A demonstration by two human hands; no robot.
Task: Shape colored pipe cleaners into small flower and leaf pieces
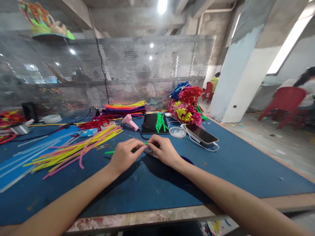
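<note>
Both my hands meet over the middle of the blue table. My left hand pinches a green pipe cleaner, whose free end sticks out to the left. My right hand has its fingers closed on the same green pipe cleaner at its other end, fingertips almost touching those of the left. Something flat and dark lies under my right hand, partly hidden.
Yellow and pink pipe cleaners lie spread at left. A pink glue gun, a green bundle on a black pad, a white dish, a phone and pipe-cleaner flowers stand behind. A mesh screen closes the back.
</note>
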